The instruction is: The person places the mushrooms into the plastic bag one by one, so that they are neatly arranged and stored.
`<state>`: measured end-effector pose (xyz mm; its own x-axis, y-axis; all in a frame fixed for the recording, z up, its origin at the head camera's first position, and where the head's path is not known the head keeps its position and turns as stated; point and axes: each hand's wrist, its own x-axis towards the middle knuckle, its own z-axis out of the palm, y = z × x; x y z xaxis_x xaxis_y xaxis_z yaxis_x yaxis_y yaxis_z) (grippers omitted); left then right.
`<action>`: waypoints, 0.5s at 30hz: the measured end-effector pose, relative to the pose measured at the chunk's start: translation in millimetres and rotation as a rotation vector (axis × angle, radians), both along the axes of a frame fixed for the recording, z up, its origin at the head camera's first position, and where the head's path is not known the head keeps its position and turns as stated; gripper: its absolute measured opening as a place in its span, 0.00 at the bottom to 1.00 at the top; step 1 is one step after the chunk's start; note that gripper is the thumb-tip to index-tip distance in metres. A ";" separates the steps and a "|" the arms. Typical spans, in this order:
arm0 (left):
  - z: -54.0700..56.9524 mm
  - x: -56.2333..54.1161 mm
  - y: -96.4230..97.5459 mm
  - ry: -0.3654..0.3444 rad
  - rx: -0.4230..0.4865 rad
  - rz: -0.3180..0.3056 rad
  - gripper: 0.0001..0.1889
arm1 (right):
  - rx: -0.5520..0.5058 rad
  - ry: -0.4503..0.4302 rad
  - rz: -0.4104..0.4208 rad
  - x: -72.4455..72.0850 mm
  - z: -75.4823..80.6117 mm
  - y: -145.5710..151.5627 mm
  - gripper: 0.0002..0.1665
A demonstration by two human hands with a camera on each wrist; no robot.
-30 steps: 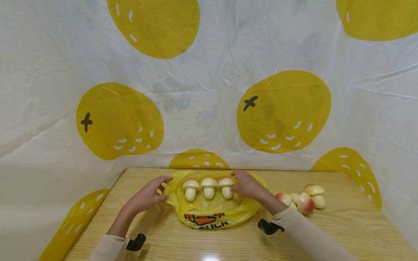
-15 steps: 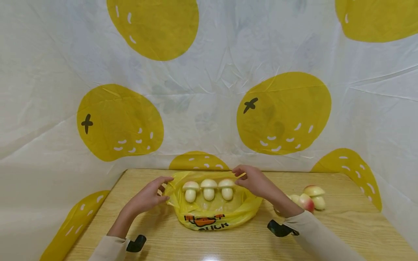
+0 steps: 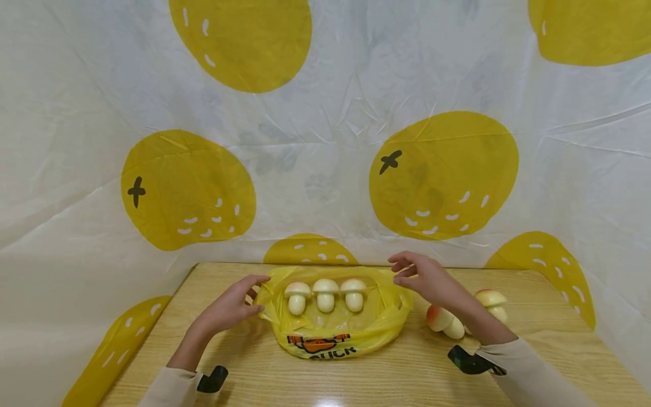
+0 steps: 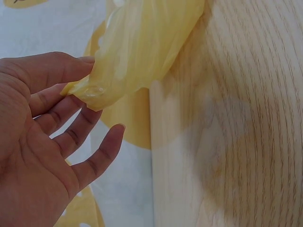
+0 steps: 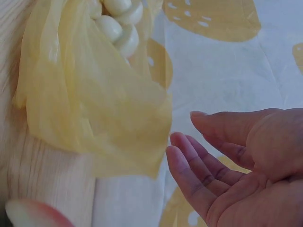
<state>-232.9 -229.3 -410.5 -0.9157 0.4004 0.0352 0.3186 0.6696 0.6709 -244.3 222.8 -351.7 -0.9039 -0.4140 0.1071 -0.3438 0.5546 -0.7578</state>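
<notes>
A yellow plastic bag (image 3: 378, 339) with a printed duck face lies open on the table. Three toy mushrooms, a left one (image 3: 297, 298), a middle one (image 3: 325, 295) and a right one (image 3: 353, 295), lie side by side in its mouth, pale with a faint red blush on the caps. My left hand (image 3: 229, 308) pinches the bag's left edge between thumb and fingers, as the left wrist view shows. My right hand (image 3: 427, 278) hangs at the bag's right edge, its fingers relaxed and holding nothing; in the right wrist view the fingertips (image 5: 174, 150) are close beside the yellow film.
More toy mushrooms lie right of the bag, one with a red cap (image 3: 438, 317) and another farther back (image 3: 492, 302), partly behind my right forearm. The wooden table (image 3: 285, 384) ends at a white curtain (image 3: 325, 186) printed with yellow fruit.
My right hand has drawn back from the right mushroom, out of the bag's mouth to the right. The left hand stays at the bag's left edge.
</notes>
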 end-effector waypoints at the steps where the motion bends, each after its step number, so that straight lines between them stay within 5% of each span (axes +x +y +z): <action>1: 0.1 0.0 0.0 0.000 -0.001 0.001 0.33 | 0.005 -0.003 0.004 0.9 1.3 3.8 0.23; 15: 1.7 1.7 -2.8 -0.001 -0.001 0.000 0.33 | -0.015 -0.038 0.064 9.1 3.9 44.2 0.23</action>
<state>-231.2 -232.1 -408.8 -0.9156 0.4006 0.0342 0.3182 0.6699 0.6708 -235.2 267.0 -347.9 -0.8790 -0.4702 0.0795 -0.3491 0.5208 -0.7791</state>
